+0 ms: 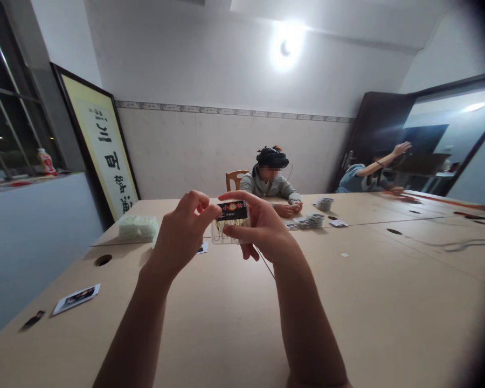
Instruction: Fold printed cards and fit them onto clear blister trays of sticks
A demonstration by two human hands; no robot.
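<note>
A small clear plastic box (pixel 226 235) with fish hooks inside is held up above the table in the middle of the view. Across its upper part lies a black label (pixel 235 210) with red and white print. My right hand (pixel 262 226) grips the box from the right, thumb in front and fingers behind and over the top. At the upper left corner of the label, my left hand (pixel 186 229) pinches with thumb and forefinger, the other fingers curled.
Stacked clear boxes (pixel 138 228) stand at the left on the table (pixel 226 334). A printed card (pixel 76 299) and a black label lie nearer. Small packs (pixel 310 220) lie before a seated person (pixel 270 180); another person (pixel 364 175) is at far right.
</note>
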